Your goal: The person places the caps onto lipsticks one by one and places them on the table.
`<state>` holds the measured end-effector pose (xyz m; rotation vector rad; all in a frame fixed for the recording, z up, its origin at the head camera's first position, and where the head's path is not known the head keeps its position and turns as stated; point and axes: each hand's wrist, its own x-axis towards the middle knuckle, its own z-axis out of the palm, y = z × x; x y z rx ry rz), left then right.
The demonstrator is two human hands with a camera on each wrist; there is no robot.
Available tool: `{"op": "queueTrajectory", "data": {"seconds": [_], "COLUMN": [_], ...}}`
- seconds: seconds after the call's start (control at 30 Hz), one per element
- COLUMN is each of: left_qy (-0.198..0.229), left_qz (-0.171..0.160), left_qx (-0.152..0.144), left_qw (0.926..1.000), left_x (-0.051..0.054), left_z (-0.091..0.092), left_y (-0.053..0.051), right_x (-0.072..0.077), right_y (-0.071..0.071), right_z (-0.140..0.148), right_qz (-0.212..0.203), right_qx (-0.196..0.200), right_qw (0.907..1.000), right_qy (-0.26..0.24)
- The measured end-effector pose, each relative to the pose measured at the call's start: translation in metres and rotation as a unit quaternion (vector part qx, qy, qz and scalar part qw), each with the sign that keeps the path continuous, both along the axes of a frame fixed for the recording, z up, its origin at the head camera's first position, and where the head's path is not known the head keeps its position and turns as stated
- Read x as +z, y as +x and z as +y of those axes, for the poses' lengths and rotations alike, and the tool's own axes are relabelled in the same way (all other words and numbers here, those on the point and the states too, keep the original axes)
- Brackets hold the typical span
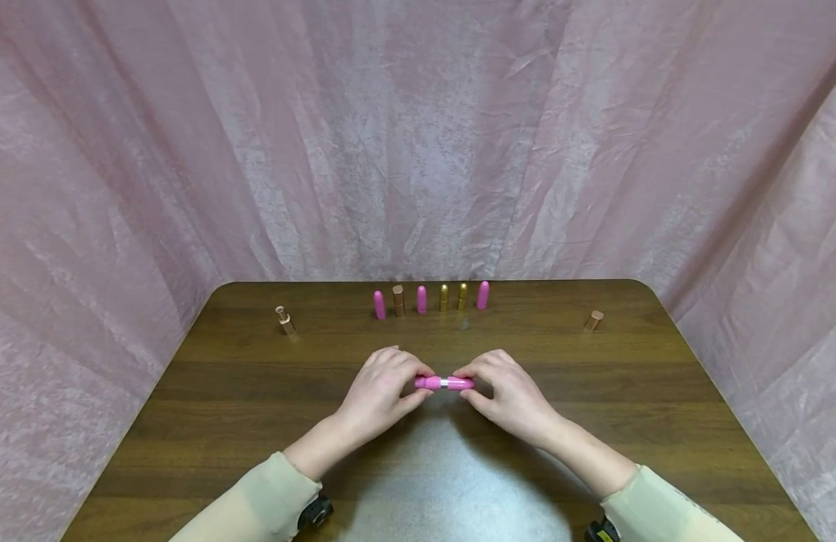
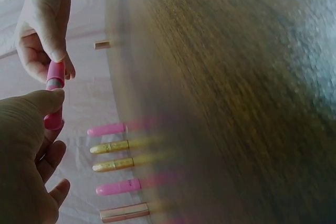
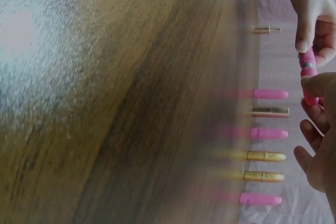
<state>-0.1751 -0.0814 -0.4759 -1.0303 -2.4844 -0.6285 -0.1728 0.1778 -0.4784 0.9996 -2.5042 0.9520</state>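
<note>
A pink lipstick tube (image 1: 445, 383) lies level between my two hands above the middle of the table, a silver band showing at its centre. My left hand (image 1: 382, 388) pinches its left end between thumb and fingers. On the other side, my right hand (image 1: 512, 395) pinches the rounded pink cap (image 2: 56, 71) the same way. In the left wrist view the band shows as a narrow strip between the two pink parts. Fingertips hide some of both ends.
Several upright lipsticks line the table's far edge: pink ones (image 1: 421, 299), gold ones (image 1: 444, 298) and a rose-gold one (image 1: 399, 300). An uncapped rose-gold lipstick (image 1: 285, 321) stands far left; a rose-gold cap (image 1: 594, 321) is far right. Pink curtains (image 1: 418, 150) hang behind the wooden table (image 1: 241, 406).
</note>
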Motion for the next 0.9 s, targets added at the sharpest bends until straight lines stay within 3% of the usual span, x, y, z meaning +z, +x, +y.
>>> {"op": "queueTrajectory", "data": {"seconds": [0.47, 0.9], "left_qy": [-0.016, 0.004], "left_qz": [-0.033, -0.042], "left_qx": [0.007, 0.015], "left_qw": [0.9993, 0.999], "left_x": [0.0008, 0.0003], "left_z": [0.0052, 0.0095], "left_y": [0.0026, 0.0021], "right_x": [-0.0016, -0.0044], "right_y": [0.0004, 0.0008], "right_z": [-0.0048, -0.0063], "right_qz": [0.006, 0.02], "right_qx": [0.009, 0.003], "right_qw": [0.9999, 0.9997], "right_qy": [-0.003, -0.013]}}
